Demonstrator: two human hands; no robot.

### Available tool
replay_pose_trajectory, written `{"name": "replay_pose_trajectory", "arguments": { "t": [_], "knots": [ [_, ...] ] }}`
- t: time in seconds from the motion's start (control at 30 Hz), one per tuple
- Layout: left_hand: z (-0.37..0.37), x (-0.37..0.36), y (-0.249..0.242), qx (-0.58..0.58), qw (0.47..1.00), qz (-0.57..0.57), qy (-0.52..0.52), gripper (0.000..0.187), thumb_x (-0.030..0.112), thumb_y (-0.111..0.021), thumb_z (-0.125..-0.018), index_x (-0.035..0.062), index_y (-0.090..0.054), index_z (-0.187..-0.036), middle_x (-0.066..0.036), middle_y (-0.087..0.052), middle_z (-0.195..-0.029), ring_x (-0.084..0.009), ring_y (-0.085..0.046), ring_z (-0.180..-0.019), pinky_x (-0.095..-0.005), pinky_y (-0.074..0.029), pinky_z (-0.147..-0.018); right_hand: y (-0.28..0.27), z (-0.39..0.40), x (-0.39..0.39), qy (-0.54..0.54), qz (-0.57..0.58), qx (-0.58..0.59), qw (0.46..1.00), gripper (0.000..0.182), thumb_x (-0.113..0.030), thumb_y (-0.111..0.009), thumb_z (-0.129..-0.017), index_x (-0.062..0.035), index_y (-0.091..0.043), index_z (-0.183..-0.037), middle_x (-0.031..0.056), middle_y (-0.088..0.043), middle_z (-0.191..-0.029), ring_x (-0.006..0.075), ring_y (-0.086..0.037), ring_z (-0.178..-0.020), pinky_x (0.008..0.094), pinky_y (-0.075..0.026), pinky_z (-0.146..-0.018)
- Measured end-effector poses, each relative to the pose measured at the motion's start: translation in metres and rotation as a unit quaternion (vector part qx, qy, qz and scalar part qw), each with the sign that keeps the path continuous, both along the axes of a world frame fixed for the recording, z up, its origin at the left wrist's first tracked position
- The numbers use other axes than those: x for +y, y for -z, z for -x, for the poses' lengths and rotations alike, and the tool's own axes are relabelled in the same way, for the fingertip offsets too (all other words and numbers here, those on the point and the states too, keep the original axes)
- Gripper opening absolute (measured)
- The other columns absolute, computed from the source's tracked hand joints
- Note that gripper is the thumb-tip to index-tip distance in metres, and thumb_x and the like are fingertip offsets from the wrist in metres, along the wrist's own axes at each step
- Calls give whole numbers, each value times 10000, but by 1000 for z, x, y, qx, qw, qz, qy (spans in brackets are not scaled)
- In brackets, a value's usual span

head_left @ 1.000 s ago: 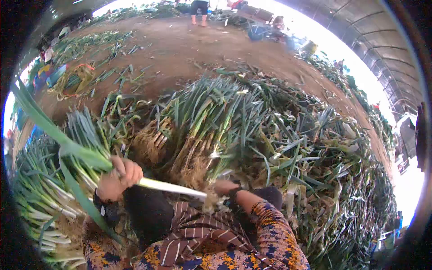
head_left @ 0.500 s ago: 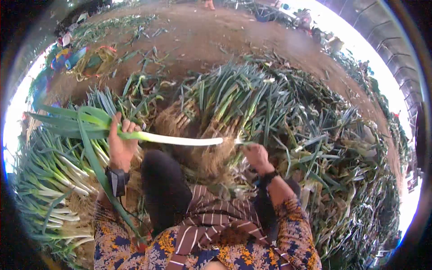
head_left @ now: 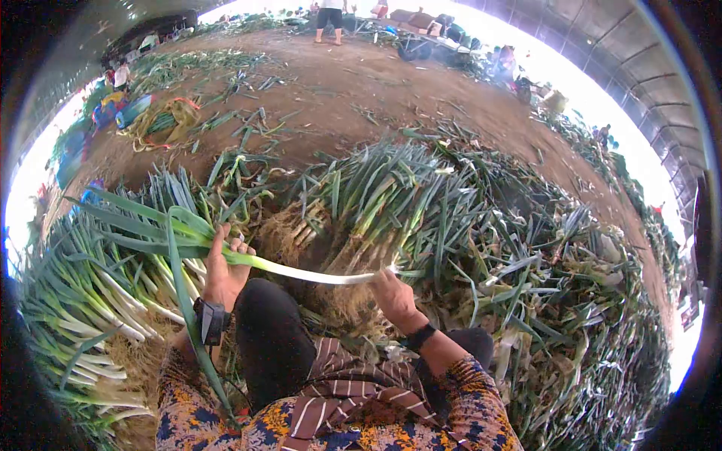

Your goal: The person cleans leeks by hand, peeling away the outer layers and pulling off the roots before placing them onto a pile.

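Note:
I hold one long green onion (head_left: pixel 301 272) level in front of me. My left hand (head_left: pixel 223 272) grips it where the white stalk turns green, and its leaves fan out to the left. My right hand (head_left: pixel 392 295) is closed on the root end of the white stalk. Just behind it lies a bundle of muddy, rooted onions (head_left: pixel 353 218). A row of cleaned white onions (head_left: pixel 90 301) lies at my left. My dark knee (head_left: pixel 271 338) and a striped cloth (head_left: pixel 346 383) show below.
Heaps of stripped green leaves (head_left: pixel 541 286) cover the ground to the right. Bare brown earth (head_left: pixel 331 83) stretches beyond, with scattered onions and a tangle of cord (head_left: pixel 162 116). A person's legs (head_left: pixel 329 19) stand at the far end under the arched roof.
The onion has swung from a tilted hold to level, and my right hand moved along to its root end. The view lifted slightly.

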State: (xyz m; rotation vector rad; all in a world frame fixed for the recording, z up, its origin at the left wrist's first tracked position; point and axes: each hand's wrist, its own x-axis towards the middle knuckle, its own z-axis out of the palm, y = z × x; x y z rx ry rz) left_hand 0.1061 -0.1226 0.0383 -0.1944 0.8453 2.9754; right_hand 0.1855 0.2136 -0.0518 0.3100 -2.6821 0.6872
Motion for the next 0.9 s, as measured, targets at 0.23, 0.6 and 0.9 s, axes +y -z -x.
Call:
{"name": "replay_pose_trajectory", "arguments": {
  "t": [0.23,0.6,0.9],
  "knots": [
    [6,-9,9,-20,1000,2,-12,245,301,-557,-892,132,-490,-1057,16,-417,-624,-123,-436,-587,-328,-432,-654,-4,-12,27,-60,70,-74,993,110,-152,-575,-819,-69,-531,-877,141,-550,-841,354,-570,-767,417,-464,-626],
    [5,-10,6,-34,999,13,2,239,319,-578,-875,142,-481,-1003,19,-414,-611,-127,-458,-587,-332,-444,-639,23,-15,112,24,31,-144,989,176,-168,-609,-780,-46,-549,-891,158,-576,-723,332,-601,-720,402,-479,-629],
    [4,3,8,-56,998,26,13,235,315,-592,-864,140,-494,-987,29,-409,-596,-126,-445,-577,-330,-429,-636,-17,-7,56,81,-68,-145,984,178,-237,-568,-791,-70,-602,-739,165,-629,-785,332,-622,-758,407,-493,-635]
  ]
}}
